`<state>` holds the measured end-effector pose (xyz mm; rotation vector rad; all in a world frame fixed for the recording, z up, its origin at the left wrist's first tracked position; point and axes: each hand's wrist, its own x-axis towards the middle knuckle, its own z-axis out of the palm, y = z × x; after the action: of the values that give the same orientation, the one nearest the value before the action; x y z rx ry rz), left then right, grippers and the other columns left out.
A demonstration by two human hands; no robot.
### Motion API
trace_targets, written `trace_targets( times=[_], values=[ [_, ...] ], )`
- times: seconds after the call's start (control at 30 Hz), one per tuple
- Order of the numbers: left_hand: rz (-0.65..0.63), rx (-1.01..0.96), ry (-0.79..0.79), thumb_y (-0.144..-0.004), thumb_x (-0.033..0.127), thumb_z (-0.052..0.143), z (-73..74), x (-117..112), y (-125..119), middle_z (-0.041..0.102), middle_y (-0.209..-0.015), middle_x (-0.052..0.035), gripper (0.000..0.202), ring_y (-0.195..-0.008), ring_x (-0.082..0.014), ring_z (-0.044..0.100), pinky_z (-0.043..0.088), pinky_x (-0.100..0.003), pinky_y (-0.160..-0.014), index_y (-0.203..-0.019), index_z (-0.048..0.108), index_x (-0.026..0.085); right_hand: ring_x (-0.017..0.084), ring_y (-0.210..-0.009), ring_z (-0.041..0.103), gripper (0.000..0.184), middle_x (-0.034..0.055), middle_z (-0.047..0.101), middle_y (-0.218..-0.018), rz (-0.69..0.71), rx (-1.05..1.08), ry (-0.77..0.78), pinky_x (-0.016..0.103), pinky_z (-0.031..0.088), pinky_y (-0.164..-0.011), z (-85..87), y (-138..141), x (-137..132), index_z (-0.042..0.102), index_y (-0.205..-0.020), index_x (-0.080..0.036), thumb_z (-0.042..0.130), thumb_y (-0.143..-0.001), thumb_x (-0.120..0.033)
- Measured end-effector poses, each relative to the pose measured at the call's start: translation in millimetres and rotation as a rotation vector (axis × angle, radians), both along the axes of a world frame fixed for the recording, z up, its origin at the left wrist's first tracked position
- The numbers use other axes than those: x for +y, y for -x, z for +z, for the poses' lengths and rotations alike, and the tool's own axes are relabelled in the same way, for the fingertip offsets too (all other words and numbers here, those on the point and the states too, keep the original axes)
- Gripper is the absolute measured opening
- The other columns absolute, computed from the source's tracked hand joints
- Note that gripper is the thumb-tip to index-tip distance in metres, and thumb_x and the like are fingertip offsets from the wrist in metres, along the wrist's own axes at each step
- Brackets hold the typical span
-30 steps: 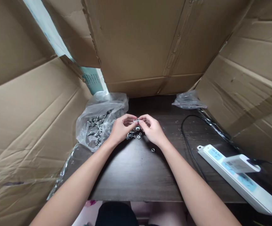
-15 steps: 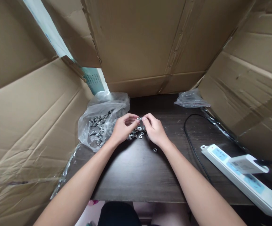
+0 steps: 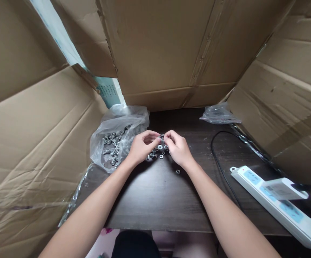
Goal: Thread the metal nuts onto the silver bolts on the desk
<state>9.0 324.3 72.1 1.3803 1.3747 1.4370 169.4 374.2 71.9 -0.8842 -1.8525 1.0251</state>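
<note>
A small metal bolt (image 3: 161, 138) spans the narrow gap between my two hands above the table. My left hand (image 3: 142, 145) pinches its left end between thumb and fingers. At the other end, the fingertips of my right hand (image 3: 177, 146) are closed on it; whether a nut sits there is too small to tell. Just below lie a flat washer (image 3: 160, 147), a nut (image 3: 161, 156) and several bolts (image 3: 152, 155), partly hidden by my left hand. Nearer to me, another nut (image 3: 178, 172) lies alone, below my right wrist.
An open clear plastic bag (image 3: 97, 143) full of metal bolts stands left of my hands. Another plastic bag (image 3: 220, 114) lies at the back right. A white power strip (image 3: 265, 195) with a plugged-in adapter and a black cable (image 3: 216, 161) occupy the right side. Cardboard walls (image 3: 161, 46) surround the dark table (image 3: 155, 200).
My right fingers have shifted slightly on the bolt, and its angle between the hands looks a little different. The whole view has moved a touch; the loose parts stay put.
</note>
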Motion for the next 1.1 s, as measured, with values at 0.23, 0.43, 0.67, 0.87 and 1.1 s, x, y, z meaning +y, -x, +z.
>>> trace_targets(
  times=[0.23,0.43,0.67,0.87,1.1],
  values=[
    [0.0,-0.036,-0.006,-0.079,0.035,0.077,-0.6,-0.7,-0.3,0.075,-0.091,-0.0079,0.028,-0.085,-0.0189,0.072,0.059,-0.032,-0.081,-0.095,0.069,0.014,0.019,-0.073,0.057,0.015,0.0017,0.063,-0.079,0.05,0.046,0.087,0.03,0.043,-0.067,-0.2,0.8,0.7,0.06,-0.086,-0.02,0.054,-0.083,-0.033],
    [-0.009,-0.055,-0.009,-0.078,0.033,0.078,0.0,0.2,-1.0,0.074,-0.09,-0.0071,0.028,-0.086,-0.0188,0.072,0.06,-0.031,-0.081,-0.095,0.067,0.015,0.019,-0.076,0.058,0.019,0.0024,0.064,-0.08,0.045,0.009,0.084,0.03,0.043,-0.069,-3.0,0.7,2.4,0.06,-0.088,-0.02,0.053,-0.089,-0.037],
    [0.009,0.048,-0.043,-0.08,0.03,0.075,0.0,-2.5,-2.9,0.074,-0.091,-0.0061,0.023,-0.085,-0.0174,0.071,0.059,-0.029,-0.079,-0.095,0.067,0.015,0.017,-0.065,0.05,0.035,-0.0004,0.054,-0.068,0.013,-0.108,-0.058,0.029,0.035,-0.064,-0.1,-1.8,0.7,0.05,-0.075,-0.021,0.043,-0.1,-0.044],
    [0.012,0.052,-0.055,-0.08,0.032,0.076,-0.2,-2.8,-2.6,0.075,-0.091,-0.0066,0.024,-0.086,-0.0179,0.072,0.059,-0.03,-0.081,-0.095,0.07,0.015,0.016,-0.062,0.046,0.04,-0.0009,0.05,-0.063,-0.007,-0.129,-0.072,0.03,0.032,-0.061,3.3,-1.3,-1.0,0.045,-0.068,-0.021,0.041,-0.101,-0.044],
    [0.026,0.012,-0.05,-0.08,0.035,0.077,-0.5,-1.2,-1.6,0.075,-0.092,-0.0075,0.027,-0.087,-0.0191,0.072,0.06,-0.032,-0.082,-0.096,0.069,0.015,0.019,-0.075,0.055,0.024,0.0016,0.062,-0.078,0.024,-0.061,-0.026,0.03,0.039,-0.069,4.8,-1.8,-0.8,0.06,-0.084,-0.021,0.048,-0.094,-0.038]
  ],
)
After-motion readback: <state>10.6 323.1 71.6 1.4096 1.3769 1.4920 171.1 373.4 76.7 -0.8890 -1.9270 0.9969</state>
